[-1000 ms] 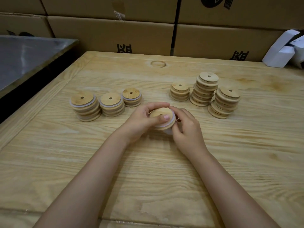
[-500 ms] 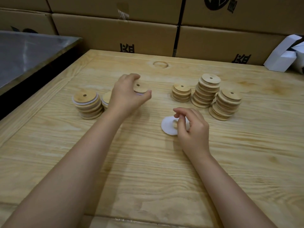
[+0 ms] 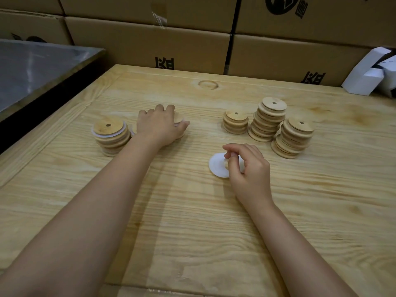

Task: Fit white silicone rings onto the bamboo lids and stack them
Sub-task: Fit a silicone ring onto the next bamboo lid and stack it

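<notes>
A round bamboo lid (image 3: 179, 120) is being gripped by the left hand (image 3: 159, 126) toward the far left corner of the wooden table (image 3: 192, 232). A flat white silicone ring (image 3: 216, 167) is being pinched by the right hand (image 3: 249, 170) near the middle.

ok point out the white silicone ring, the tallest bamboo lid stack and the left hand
white silicone ring (image 3: 216, 168): head view, its uncovered left part
tallest bamboo lid stack (image 3: 273, 105): head view, the top lid's face
left hand (image 3: 159, 126): head view, the back of the hand
</notes>
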Motion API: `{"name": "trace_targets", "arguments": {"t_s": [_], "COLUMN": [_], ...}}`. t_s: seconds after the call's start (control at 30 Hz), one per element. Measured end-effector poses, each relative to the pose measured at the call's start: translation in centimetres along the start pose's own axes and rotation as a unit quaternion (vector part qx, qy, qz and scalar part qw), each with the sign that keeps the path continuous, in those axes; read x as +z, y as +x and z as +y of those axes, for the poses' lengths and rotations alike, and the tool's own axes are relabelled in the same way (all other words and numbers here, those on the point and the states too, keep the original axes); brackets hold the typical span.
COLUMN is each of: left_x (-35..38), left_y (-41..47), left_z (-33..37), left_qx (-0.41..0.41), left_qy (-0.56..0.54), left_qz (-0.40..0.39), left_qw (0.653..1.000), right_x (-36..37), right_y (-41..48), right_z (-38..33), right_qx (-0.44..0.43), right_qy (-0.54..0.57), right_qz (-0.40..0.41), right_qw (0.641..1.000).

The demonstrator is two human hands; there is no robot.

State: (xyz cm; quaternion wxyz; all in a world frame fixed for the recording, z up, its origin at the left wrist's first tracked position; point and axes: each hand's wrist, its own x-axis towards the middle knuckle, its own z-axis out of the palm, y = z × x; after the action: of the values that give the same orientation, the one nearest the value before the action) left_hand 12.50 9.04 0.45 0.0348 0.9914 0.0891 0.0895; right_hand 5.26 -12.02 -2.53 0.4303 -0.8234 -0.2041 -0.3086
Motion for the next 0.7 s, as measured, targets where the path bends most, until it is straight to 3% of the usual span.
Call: {"name": "trace_targets", "arguments": {"t_s": [0.4,0.53,0.63,0.7], "left_x": [-0.5,-0.7,-1.0,-1.0], "left_y": [0.3,-1.1,-3.4,-5.4], "left_z": [-0.4,0.7,2.3,3.6], "left_qx": [0.008,0.016,0.119,0.143], "left_qy": [0.007,-0.003,-0.160,-0.279], "left_qz": [-0.083,0.033,0.147,0.162], "left_qw": [0.996,0.999,0.969,0.936], "right_x": [0.0,0.0,-0.1,-0.1], "right_y": [0.0,0.0,0.0,0.1], "right_z": [-0.2,-0.2,-0.2,-0.2], "right_qx": [0.008,0.015,0.027,0.033], "right_qy": [-0.003,0.001,0.003,0.004], "right_qz": [-0.010,-0.014,-0.016,-0.016], "right_qw": [1.000,1.000,1.000,0.999]}}
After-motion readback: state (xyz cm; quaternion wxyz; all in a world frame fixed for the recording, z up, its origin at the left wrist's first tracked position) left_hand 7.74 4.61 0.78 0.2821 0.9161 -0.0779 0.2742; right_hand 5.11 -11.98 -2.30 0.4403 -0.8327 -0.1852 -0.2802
